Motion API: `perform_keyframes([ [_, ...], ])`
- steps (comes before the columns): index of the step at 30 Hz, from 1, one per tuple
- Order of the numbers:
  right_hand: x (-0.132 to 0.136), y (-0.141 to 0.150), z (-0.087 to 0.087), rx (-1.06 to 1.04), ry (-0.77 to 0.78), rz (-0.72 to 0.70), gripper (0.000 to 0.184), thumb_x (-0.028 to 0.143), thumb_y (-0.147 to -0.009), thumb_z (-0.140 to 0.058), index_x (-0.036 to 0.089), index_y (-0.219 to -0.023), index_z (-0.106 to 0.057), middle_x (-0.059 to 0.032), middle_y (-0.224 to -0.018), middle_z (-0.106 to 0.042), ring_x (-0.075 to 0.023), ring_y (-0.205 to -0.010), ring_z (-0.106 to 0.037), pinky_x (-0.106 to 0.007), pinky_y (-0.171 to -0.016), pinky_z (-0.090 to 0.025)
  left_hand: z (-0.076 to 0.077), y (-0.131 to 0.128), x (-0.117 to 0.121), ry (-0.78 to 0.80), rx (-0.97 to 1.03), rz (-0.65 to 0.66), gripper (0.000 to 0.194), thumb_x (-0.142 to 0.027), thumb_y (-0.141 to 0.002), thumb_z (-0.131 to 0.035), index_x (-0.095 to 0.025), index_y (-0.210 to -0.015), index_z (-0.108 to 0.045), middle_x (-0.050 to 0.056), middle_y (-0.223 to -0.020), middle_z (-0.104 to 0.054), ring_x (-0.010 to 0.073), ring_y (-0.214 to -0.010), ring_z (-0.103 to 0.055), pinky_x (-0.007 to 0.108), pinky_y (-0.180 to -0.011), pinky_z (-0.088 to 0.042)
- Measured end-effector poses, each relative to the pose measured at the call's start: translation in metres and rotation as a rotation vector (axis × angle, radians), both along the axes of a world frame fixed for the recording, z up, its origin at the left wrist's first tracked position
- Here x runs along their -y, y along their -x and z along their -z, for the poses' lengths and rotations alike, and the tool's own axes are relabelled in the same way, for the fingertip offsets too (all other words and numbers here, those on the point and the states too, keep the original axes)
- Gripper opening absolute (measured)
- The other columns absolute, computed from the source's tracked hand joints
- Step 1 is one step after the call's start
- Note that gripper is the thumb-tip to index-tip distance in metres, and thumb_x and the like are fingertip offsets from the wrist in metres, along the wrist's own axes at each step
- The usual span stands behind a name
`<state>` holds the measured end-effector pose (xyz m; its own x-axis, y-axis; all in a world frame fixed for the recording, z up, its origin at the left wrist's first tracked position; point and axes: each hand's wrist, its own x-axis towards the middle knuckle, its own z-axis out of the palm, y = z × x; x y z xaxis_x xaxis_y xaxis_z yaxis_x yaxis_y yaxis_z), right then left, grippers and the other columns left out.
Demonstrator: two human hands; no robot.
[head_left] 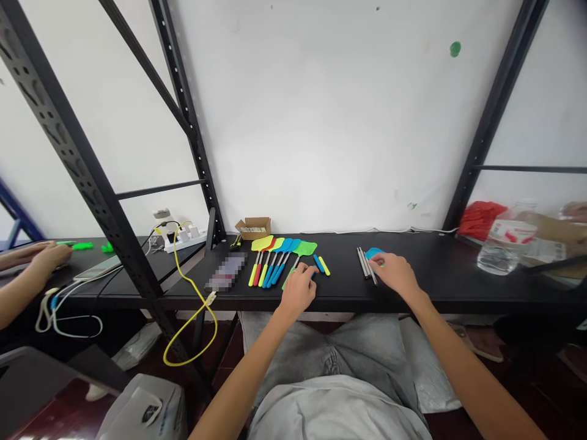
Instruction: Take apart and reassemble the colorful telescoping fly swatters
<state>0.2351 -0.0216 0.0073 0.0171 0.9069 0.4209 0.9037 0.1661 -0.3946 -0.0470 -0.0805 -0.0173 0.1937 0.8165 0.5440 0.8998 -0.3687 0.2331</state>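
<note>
On the black table, a row of small fly swatters with blue, yellow and red heads lies fanned out, their metal rods ending in coloured handles. A green fly swatter is at the right end, its handle partly behind my left hand. The fingers of that hand are bent around a blue handle, of which only a bit shows. Just beyond lie a loose blue handle and a yellow handle. My right hand pinches a blue swatter head, mostly covered by the fingers, beside several metal rods.
A phone on a yellow cable lies left of the swatters, an open cardboard box behind. A water bottle and red bag stand far right. Another person's hands work at far left, past a black shelf post.
</note>
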Motion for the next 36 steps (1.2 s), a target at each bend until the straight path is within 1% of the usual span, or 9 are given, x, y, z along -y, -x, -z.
perform_keyframes([
  [4,0.001,-0.019,-0.005,0.129,0.167,0.069,0.031,0.051,-0.078,-0.063,0.024,-0.081,-0.078,-0.0137,-0.086,-0.073,-0.0321,-0.082,-0.068,-0.035,-0.065,-0.044,0.001,-0.001,-0.001,-0.009,-0.005,0.002,0.04,-0.008,-0.085,-0.045,-0.024,-0.118,-0.062,0.007,-0.107,-0.058,0.0208,-0.087,-0.058,0.031,-0.075,-0.046],
  [8,0.003,-0.015,-0.004,0.165,0.187,0.089,0.031,0.055,-0.074,-0.065,0.026,-0.071,-0.076,-0.0132,-0.081,-0.07,-0.0309,-0.075,-0.066,-0.036,-0.062,-0.044,0.001,0.0,-0.001,-0.017,-0.01,0.013,0.039,-0.009,-0.086,-0.045,-0.024,-0.117,-0.062,0.007,-0.107,-0.058,0.0214,-0.088,-0.058,0.031,-0.075,-0.046],
  [14,0.004,-0.005,-0.002,0.175,0.199,0.065,0.027,0.043,-0.068,-0.071,0.024,-0.05,-0.064,-0.0087,-0.061,-0.064,-0.0249,-0.059,-0.062,-0.033,-0.057,-0.042,0.0,-0.001,0.001,-0.017,-0.022,0.014,0.039,-0.008,-0.085,-0.045,-0.024,-0.116,-0.062,0.006,-0.108,-0.058,0.0211,-0.088,-0.058,0.031,-0.076,-0.045],
  [16,0.004,-0.004,-0.002,0.179,0.225,0.061,0.029,0.04,-0.069,-0.067,0.023,-0.046,-0.06,-0.0084,-0.06,-0.063,-0.0245,-0.058,-0.062,-0.032,-0.056,-0.041,0.0,-0.001,0.002,-0.015,-0.019,0.018,0.038,-0.008,-0.086,-0.045,-0.024,-0.116,-0.062,0.007,-0.108,-0.058,0.0211,-0.088,-0.058,0.031,-0.075,-0.045],
  [20,0.0,-0.006,-0.005,0.127,0.31,0.009,0.04,0.041,-0.076,-0.058,0.023,-0.041,-0.052,-0.0069,-0.054,-0.06,-0.0213,-0.055,-0.06,-0.029,-0.053,-0.037,0.001,0.0,0.001,-0.019,-0.022,0.016,0.038,-0.01,-0.087,-0.044,-0.024,-0.116,-0.062,0.007,-0.108,-0.059,0.0209,-0.087,-0.058,0.03,-0.072,-0.045],
  [24,-0.003,-0.012,-0.011,-0.049,0.329,-0.049,0.039,0.038,-0.078,-0.054,0.021,-0.044,-0.053,-0.0039,-0.047,-0.056,-0.0167,-0.049,-0.055,-0.027,-0.05,-0.036,0.001,0.0,0.001,-0.035,-0.007,0.018,0.039,-0.009,-0.087,-0.043,-0.024,-0.118,-0.061,0.007,-0.109,-0.059,0.0213,-0.089,-0.058,0.03,-0.073,-0.046],
  [27,-0.003,-0.014,-0.011,-0.322,0.32,-0.129,0.032,0.036,-0.077,-0.055,0.02,-0.049,-0.054,-0.0023,-0.049,-0.056,-0.0126,-0.044,-0.051,-0.024,-0.046,-0.035,0.0,0.0,0.002,-0.049,0.018,0.038,0.044,-0.007,-0.088,-0.041,-0.025,-0.124,-0.058,0.008,-0.114,-0.058,0.0214,-0.093,-0.059,0.03,-0.076,-0.047],
  [31,-0.002,-0.008,-0.011,-0.66,0.299,-0.26,0.026,0.035,-0.076,-0.058,0.018,-0.057,-0.056,-0.0032,-0.058,-0.061,-0.0102,-0.045,-0.052,-0.021,-0.041,-0.035,-0.001,0.0,0.003,-0.076,0.037,0.079,0.052,-0.002,-0.088,-0.037,-0.025,-0.132,-0.051,0.009,-0.117,-0.059,0.0238,-0.104,-0.056,0.033,-0.083,-0.048],
  [36,0.001,0.0,-0.016,-0.861,0.282,-0.349,0.02,0.035,-0.073,-0.065,0.017,-0.065,-0.06,-0.0024,-0.063,-0.061,-0.0089,-0.045,-0.052,-0.02,-0.04,-0.037,0.0,0.001,0.001,-0.102,0.032,0.094,0.056,0.001,-0.086,-0.036,-0.025,-0.133,-0.05,0.009,-0.107,-0.061,0.0247,-0.1,-0.054,0.036,-0.087,-0.046],
])
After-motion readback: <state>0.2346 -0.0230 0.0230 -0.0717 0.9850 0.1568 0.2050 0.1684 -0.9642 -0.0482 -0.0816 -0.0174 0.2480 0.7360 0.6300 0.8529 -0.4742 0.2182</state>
